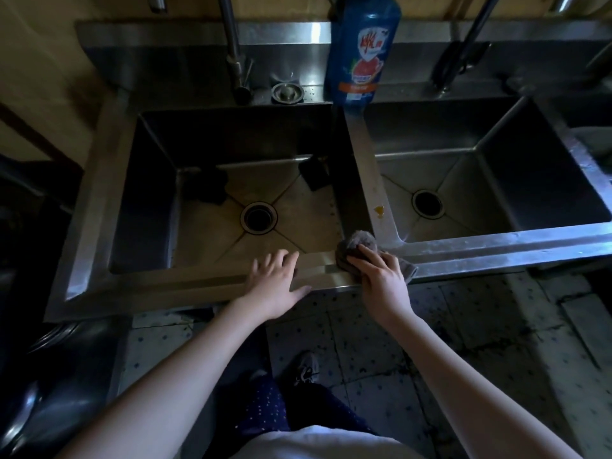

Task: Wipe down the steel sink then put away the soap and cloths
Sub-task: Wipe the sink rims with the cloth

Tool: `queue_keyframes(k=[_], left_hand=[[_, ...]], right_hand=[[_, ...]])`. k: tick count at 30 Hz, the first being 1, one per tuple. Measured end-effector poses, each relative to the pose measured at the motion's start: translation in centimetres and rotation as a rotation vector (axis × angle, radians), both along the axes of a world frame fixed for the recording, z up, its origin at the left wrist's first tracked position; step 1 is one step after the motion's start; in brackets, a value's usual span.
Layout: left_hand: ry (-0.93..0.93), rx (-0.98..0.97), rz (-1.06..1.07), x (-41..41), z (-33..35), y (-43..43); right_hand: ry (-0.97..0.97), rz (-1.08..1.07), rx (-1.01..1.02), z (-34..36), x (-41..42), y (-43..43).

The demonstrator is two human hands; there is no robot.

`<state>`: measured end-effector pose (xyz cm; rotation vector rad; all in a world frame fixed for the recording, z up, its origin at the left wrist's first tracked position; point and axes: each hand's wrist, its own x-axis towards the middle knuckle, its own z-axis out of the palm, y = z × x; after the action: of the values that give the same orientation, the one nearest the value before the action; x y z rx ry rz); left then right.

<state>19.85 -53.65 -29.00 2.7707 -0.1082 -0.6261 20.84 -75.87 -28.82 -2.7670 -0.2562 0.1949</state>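
The steel sink (159,288) is spanning the whole scene as two deep basins side by side. It is fixed and rigid, so nothing about it needs lifting; its brushed metal is showing dull streaks and looks likely to be slick wherever it is wet. The left hand (278,283) is resting flat on the near rim with its fingers spread and straight, probably bracing the body.

The soap bottle (362,48) is standing upright on the far ledge, just behind the divider (367,167) between the basins. It is tall, blue and plastic, with a red and white label. It is probably fairly light but slippery if soapy, so taking it round the middle of the body seems safest.

The cloth (359,241) is lying bunched on the near rim where the divider meets it. The right hand (381,276) is gripping it with curled fingers, a grey corner trailing out on the right. It is soft and limp, so it should take whatever shape the hand gives it.

Two dark pieces (207,185) are sitting at the far end of the left basin; I cannot tell whether they are cloths.

An orange spot (378,210) is sitting on the divider, just beyond the cloth.
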Motion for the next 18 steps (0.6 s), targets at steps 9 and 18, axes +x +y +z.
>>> queue_keyframes(k=[9, 18], left_hand=[[-0.007, 0.055, -0.054, 0.7, 0.2, 0.2], [-0.021, 0.062, 0.005, 0.2, 0.0, -0.7]], right_hand=[[-0.019, 0.120, -0.020, 0.1, 0.7, -2.8], [-0.052, -0.115, 0.037, -0.5, 0.7, -2.3]])
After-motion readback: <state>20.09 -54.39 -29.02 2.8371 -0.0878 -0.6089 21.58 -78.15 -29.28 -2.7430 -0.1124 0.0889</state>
